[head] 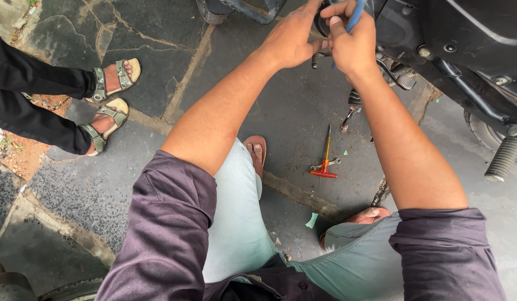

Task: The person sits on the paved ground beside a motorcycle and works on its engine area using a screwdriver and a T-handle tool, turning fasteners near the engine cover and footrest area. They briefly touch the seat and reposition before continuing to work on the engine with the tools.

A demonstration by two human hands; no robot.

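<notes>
Our left hand curled half shut on a small metal part under the scooter. Just beside it, our right hand gripped a blue tool tight. A red-handled wrench lay below both hands.

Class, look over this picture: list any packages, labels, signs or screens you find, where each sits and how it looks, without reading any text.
None: no package, label, sign or screen shows.
Nearest to one: small green scraps lying on the stone paving by the person's knee, blank and torn in shape.
Both hands, left hand and right hand, are up at the dark scooter; the right holds a blue tool.
</notes>
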